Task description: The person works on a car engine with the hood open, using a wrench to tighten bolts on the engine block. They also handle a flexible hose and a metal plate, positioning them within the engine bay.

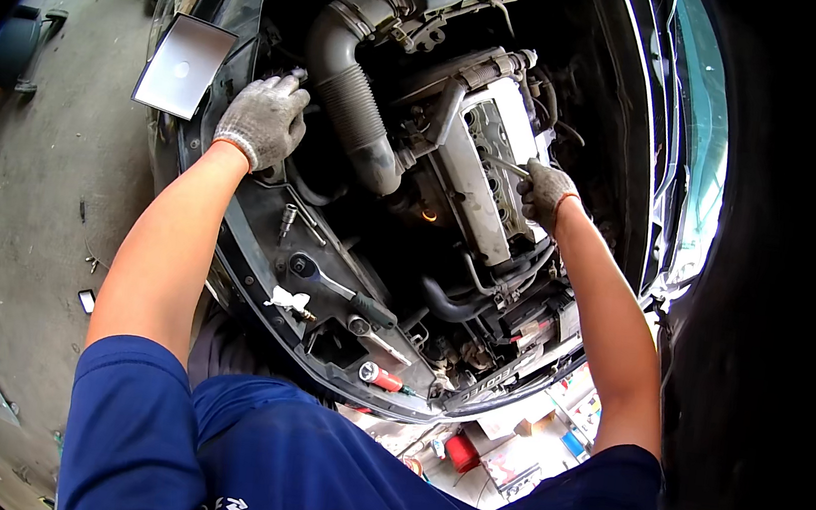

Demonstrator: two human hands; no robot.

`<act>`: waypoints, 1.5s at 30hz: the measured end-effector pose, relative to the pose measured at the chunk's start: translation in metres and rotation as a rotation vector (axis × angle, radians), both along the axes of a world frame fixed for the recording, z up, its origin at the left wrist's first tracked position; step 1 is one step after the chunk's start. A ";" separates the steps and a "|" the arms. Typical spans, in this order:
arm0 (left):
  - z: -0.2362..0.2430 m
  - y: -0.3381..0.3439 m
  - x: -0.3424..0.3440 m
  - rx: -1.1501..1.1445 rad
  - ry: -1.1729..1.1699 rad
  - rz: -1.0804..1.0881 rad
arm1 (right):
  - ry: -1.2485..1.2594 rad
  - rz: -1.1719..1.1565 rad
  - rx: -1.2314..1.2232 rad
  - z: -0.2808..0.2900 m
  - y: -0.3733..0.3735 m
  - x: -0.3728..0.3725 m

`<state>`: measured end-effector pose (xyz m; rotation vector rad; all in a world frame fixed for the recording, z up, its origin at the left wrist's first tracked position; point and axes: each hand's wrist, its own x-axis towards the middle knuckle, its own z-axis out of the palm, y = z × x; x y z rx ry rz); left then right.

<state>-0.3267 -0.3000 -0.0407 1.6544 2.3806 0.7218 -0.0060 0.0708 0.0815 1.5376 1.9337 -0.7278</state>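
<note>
Gripping a slim metal tool point(511, 166), the gloved right hand point(546, 192) points it leftward into the grey engine head point(483, 168); left hand point(262, 120) rests spread on the black front panel point(230, 225).

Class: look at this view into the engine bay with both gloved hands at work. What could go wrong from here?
1. The ratchet wrench and red-handled screwdriver lie loose on the front panel; a nudge might drop them into the bay.
2. The right hand holds a slim metal tool over the open cylinder head; a slip could mark it.
</note>
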 end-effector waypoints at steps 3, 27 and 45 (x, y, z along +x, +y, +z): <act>-0.002 -0.004 -0.003 -0.046 -0.016 0.008 | -0.025 0.557 0.166 0.024 -0.024 -0.026; 0.007 -0.001 -0.001 -0.141 0.000 0.010 | -0.175 0.827 0.375 0.050 -0.048 -0.006; 0.007 0.003 0.001 -0.090 -0.013 0.005 | -0.178 0.988 0.327 0.020 -0.026 -0.016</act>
